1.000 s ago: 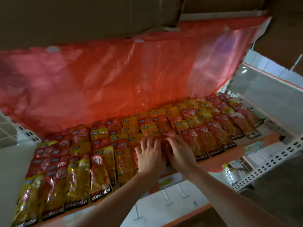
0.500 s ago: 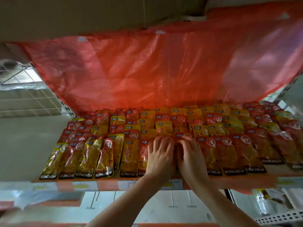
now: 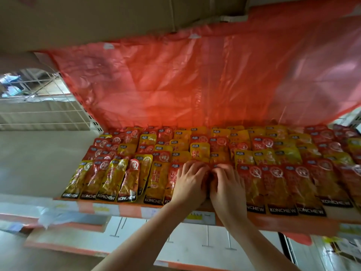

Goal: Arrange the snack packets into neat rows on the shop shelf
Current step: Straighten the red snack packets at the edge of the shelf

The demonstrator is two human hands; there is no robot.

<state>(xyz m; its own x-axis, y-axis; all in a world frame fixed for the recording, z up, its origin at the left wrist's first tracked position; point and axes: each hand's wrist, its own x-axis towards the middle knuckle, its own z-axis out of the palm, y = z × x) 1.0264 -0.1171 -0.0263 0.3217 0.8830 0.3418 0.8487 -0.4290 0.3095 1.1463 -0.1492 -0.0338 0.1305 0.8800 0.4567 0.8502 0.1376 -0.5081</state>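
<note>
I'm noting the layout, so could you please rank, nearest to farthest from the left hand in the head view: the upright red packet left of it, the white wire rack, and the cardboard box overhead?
From the left hand:
1. Upright red packet, front row, to its left.
2. White wire rack, far left, beyond the shelf.
3. Cardboard box, overhead at top.

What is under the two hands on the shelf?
Snack packets lie under the left hand and right hand; only red edges show. Their colours and labels are covered.
</note>
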